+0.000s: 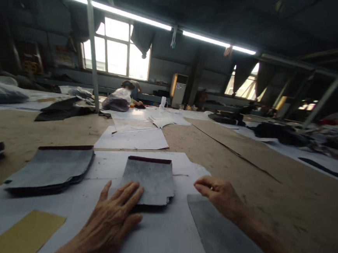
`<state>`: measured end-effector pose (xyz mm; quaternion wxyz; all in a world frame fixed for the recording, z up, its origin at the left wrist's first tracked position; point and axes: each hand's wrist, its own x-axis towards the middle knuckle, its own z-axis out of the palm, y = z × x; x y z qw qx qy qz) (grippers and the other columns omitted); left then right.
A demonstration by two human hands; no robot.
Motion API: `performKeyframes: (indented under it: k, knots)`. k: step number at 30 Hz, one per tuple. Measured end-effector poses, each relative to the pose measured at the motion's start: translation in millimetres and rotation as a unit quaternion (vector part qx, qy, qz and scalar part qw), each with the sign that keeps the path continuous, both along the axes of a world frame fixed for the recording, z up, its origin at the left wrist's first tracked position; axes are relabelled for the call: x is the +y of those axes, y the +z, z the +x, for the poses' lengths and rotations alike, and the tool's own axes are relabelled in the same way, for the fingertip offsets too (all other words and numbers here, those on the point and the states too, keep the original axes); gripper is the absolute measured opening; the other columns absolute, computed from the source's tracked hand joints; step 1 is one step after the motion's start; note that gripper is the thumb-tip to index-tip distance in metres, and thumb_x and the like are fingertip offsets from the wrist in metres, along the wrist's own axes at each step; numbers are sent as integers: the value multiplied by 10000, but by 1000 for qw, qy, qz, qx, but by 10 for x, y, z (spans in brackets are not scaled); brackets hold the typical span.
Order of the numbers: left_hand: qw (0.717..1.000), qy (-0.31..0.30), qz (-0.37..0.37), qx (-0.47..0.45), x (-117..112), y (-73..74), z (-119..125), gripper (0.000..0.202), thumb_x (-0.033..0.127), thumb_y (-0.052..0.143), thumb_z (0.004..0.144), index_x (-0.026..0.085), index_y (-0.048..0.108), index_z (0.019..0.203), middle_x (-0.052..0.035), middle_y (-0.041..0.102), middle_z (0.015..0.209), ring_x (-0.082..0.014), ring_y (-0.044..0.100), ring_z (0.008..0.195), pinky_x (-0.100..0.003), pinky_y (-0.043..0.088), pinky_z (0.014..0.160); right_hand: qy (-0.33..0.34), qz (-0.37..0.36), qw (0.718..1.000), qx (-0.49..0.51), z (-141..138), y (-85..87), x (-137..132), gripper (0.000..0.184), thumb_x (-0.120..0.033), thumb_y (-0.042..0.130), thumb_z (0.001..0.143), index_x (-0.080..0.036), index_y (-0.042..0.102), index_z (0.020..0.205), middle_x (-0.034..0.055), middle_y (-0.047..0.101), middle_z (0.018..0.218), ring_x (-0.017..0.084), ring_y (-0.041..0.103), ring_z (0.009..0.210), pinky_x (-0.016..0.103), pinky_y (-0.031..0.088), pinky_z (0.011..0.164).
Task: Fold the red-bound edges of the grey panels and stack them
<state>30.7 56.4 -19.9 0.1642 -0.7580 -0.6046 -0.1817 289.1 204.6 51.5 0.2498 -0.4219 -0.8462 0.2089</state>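
Observation:
My left hand (114, 212) lies flat with fingers spread on the near edge of a small stack of grey cut fabric pieces (150, 178) with a dark red top edge. My right hand (219, 196) hovers to the right of that stack, fingers curled loosely, above the top corner of a long grey fabric piece (221, 239). Whether it pinches anything I cannot make out. Both rest over white paper (160, 235) on the table.
A larger stack of grey pieces (51, 168) lies at left, a tan card (26, 234) at the near left. More paper sheets (133, 137) and dark fabric heaps (61, 110) lie farther off. A person (124, 93) sits at the far end. A metal post (91, 46) stands on the table.

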Motion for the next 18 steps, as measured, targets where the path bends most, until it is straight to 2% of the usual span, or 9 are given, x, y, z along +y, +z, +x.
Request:
performKeyframes:
  k: [3, 4, 6, 8, 11, 13, 15, 18]
  knots:
    - [1000, 2, 14, 12, 12, -56, -2, 445, 387, 318, 976, 219, 267, 1384, -78, 298, 1357, -275, 282, 1226, -574, 9, 1016, 54, 1, 997, -52, 414, -32, -471, 83, -235, 590, 743, -203, 661, 773, -2, 618, 797, 144, 561, 758, 247, 426, 715]
    - [1000, -2, 21, 15, 23, -67, -1, 447, 404, 300, 977, 222, 268, 1384, -77, 296, 1358, -278, 286, 1224, -571, -4, 1014, 69, 11, 995, -74, 522, -51, -591, 118, -224, 634, 708, -206, 660, 821, 7, 615, 859, 157, 555, 813, 258, 425, 754]
    - [999, -9, 42, 17, 40, -65, 9, 446, 434, 254, 980, 229, 289, 1374, -77, 272, 1370, -291, 290, 1221, -570, -7, 1011, 99, 52, 987, -119, 686, -100, -751, 302, -211, 705, 649, -199, 635, 943, 37, 590, 985, 188, 528, 913, 287, 421, 812]
    - [997, -13, 73, 13, 32, -24, 20, 463, 458, 214, 981, 225, 284, 1374, -86, 240, 1382, -305, 284, 1222, -571, 5, 1010, 125, 106, 975, -147, 776, -156, -819, 363, -223, 714, 665, -181, 605, 1009, 64, 567, 1033, 202, 508, 944, 309, 423, 823]
    - [992, -17, 121, -15, -31, 74, 1, 469, 442, 231, 981, 217, 215, 1392, -101, 285, 1358, -307, 310, 1203, -560, 73, 1015, 167, 164, 961, -148, 799, -237, -830, 142, -193, 588, 791, -152, 605, 927, 69, 578, 907, 189, 507, 859, 310, 428, 764]
    - [987, -40, 153, -28, -87, 129, -38, 448, 384, 315, 974, 237, 218, 1386, -95, 356, 1312, -303, 363, 1162, -542, 139, 1009, 192, 192, 953, -135, 785, -289, -822, 128, -139, 476, 845, -139, 601, 866, 67, 574, 812, 182, 503, 784, 306, 421, 705]
    - [980, -81, 176, -34, -138, 161, -68, 435, 293, 401, 950, 261, 268, 1364, -79, 417, 1257, -297, 416, 1109, -513, 212, 986, 187, 205, 955, -106, 787, -338, -811, 199, -126, 400, 870, -130, 599, 881, 74, 578, 785, 184, 506, 753, 311, 415, 679]
    - [971, -154, 173, -49, -185, 173, -14, 390, 190, 443, 922, 257, 377, 1301, -61, 486, 1168, -281, 469, 1036, -452, 308, 924, 144, 192, 969, -64, 834, -373, -787, 265, -137, 349, 881, -98, 569, 1023, 109, 601, 860, 195, 540, 795, 323, 424, 716]
